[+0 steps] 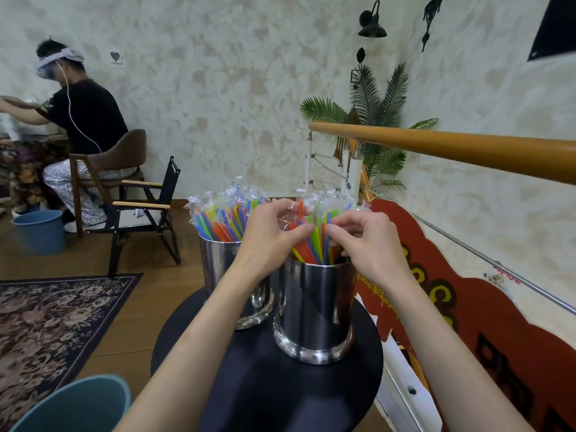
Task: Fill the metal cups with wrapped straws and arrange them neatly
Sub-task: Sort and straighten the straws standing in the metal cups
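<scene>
Straws point(311, 241) orange, green, blue, yellow — cups point(314, 310) silver, table point(268, 385) black.

Red board point(405, 260): yellow "Welcome To My", rest hidden.

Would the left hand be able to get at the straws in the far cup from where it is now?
Probably yes: the left hand is at the near cup's straws, and the far cup's straws stand uncovered just beside it.
</scene>
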Demonstrator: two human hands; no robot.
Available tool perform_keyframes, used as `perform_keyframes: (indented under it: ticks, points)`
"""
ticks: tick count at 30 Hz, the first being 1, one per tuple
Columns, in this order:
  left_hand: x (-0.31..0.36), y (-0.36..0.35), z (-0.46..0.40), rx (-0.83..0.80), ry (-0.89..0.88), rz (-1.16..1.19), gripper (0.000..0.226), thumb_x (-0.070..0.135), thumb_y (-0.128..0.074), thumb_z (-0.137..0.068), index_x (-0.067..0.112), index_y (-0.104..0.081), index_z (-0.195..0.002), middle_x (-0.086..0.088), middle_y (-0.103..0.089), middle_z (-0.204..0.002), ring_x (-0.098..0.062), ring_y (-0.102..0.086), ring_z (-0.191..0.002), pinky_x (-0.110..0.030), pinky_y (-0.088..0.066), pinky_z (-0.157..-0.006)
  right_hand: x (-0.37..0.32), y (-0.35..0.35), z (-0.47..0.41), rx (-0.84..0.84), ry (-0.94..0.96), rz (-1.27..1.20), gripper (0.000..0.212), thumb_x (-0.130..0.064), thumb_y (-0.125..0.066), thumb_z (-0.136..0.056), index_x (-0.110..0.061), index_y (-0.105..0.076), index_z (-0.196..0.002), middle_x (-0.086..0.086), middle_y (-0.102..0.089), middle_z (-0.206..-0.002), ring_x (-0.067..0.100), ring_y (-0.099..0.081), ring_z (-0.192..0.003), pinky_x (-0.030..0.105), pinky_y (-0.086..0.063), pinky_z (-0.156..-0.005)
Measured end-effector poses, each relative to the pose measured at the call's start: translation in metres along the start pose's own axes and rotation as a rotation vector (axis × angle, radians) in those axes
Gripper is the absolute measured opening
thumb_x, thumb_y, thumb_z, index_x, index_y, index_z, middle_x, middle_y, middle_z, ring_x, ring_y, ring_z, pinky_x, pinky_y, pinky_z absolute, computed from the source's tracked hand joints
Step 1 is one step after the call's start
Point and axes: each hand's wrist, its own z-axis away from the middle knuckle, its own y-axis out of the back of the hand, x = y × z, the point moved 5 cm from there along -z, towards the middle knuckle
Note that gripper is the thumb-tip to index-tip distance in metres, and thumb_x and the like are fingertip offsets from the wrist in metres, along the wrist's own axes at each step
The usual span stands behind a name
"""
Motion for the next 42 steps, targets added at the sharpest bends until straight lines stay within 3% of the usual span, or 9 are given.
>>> perform_keyframes:
  ticks: [8, 16, 19, 24, 29, 33, 37, 39, 42]
  points:
    - [-0.005, -0.004, 0.000, 0.002, 0.029, 0.001, 0.010, 0.020, -0.079, -0.086, 0.020, -0.069, -0.089, 0.007, -0.065, -0.078, -0.009, -0.058, -0.065, -0.029, -0.051, -0.066, -0.004, 0.000, 0.005, 0.063, 0.047, 0.083, 0.011, -0.021, -0.081, -0.085, -0.020, -0.070, -0.089, -0.009, -0.070, -0.076, 0.007, -0.069, -0.071, 0.038, -0.062, -0.070]
    - [0.000, -0.007, 0.001, 0.023, 0.058, 0.065, 0.014, 0.021, -0.078, -0.087, 0.016, -0.066, -0.090, -0.002, -0.070, -0.086, -0.018, -0.064, -0.072, -0.043, -0.056, -0.075, -0.015, 0.001, 0.012, 0.014, 0.153, 0.111, 0.012, -0.016, -0.077, -0.083, -0.024, -0.069, -0.079, -0.011, -0.068, -0.072, 0.003, -0.063, -0.070, 0.011, -0.047, -0.061]
    - [0.003, -0.006, 0.002, 0.045, 0.063, 0.091, 0.014, 0.020, -0.078, -0.087, 0.014, -0.066, -0.091, 0.002, -0.070, -0.086, -0.023, -0.065, -0.076, -0.041, -0.055, -0.078, -0.016, -0.002, 0.014, -0.062, 0.155, 0.105, 0.010, -0.018, -0.080, -0.082, -0.023, -0.071, -0.084, -0.013, -0.069, -0.078, 0.003, -0.064, -0.070, 0.011, -0.048, -0.062]
    - [0.005, -0.004, 0.002, 0.049, 0.058, 0.177, 0.014, 0.020, -0.079, -0.087, 0.019, -0.065, -0.087, -0.010, -0.073, -0.093, -0.013, -0.063, -0.076, -0.034, -0.055, -0.074, -0.014, -0.007, 0.014, -0.058, 0.178, 0.198, 0.013, -0.020, -0.081, -0.083, -0.020, -0.069, -0.088, -0.013, -0.068, -0.080, 0.003, -0.064, -0.070, 0.014, -0.049, -0.065]
    - [0.006, -0.004, 0.002, 0.042, 0.050, 0.210, 0.013, 0.020, -0.079, -0.088, 0.020, -0.066, -0.085, -0.002, -0.071, -0.083, -0.008, -0.064, -0.071, -0.019, -0.051, -0.067, -0.013, -0.008, 0.012, -0.045, 0.190, 0.189, 0.019, -0.017, -0.081, -0.083, -0.025, -0.063, -0.087, -0.016, -0.066, -0.078, -0.001, -0.064, -0.074, 0.010, -0.049, -0.065]
    - [0.006, -0.001, 0.002, 0.044, 0.035, 0.208, 0.010, 0.024, -0.077, -0.089, 0.021, -0.068, -0.092, -0.007, -0.076, -0.092, -0.019, -0.073, -0.087, -0.025, -0.057, -0.075, -0.021, 0.002, 0.012, 0.044, 0.275, 0.142, 0.025, -0.013, -0.074, -0.090, -0.028, -0.055, -0.091, -0.014, -0.064, -0.082, -0.002, -0.063, -0.081, 0.011, -0.049, -0.068]
    - [0.003, 0.002, 0.007, 0.055, 0.016, 0.148, 0.014, 0.021, -0.071, -0.094, 0.024, -0.063, -0.106, -0.019, -0.071, -0.093, -0.036, -0.071, -0.085, -0.054, -0.058, -0.078, -0.038, 0.015, 0.012, 0.111, 0.417, 0.127, 0.014, -0.007, -0.068, -0.094, -0.020, -0.070, -0.097, -0.017, -0.066, -0.088, -0.008, -0.061, -0.087, 0.007, -0.044, -0.074]
    - [0.003, 0.003, 0.008, 0.056, -0.005, 0.095, 0.014, 0.018, -0.068, -0.096, 0.023, -0.061, -0.107, -0.016, -0.070, -0.090, -0.038, -0.069, -0.079, -0.055, -0.056, -0.073, -0.044, 0.019, 0.014, 0.129, 0.465, 0.124, 0.017, -0.004, -0.064, -0.096, -0.014, -0.076, -0.103, -0.011, -0.069, -0.095, -0.010, -0.060, -0.093, 0.005, -0.042, -0.080]
    - [0.005, 0.004, 0.009, 0.058, -0.017, 0.032, 0.005, 0.018, -0.068, -0.097, 0.022, -0.064, -0.099, -0.009, -0.069, -0.087, -0.027, -0.067, -0.071, -0.045, -0.056, -0.068, -0.051, 0.025, 0.015, 0.143, 0.498, 0.117, 0.025, 0.001, -0.063, -0.096, -0.012, -0.076, -0.112, -0.005, -0.070, -0.105, 0.003, -0.063, -0.101, 0.016, -0.048, -0.086]
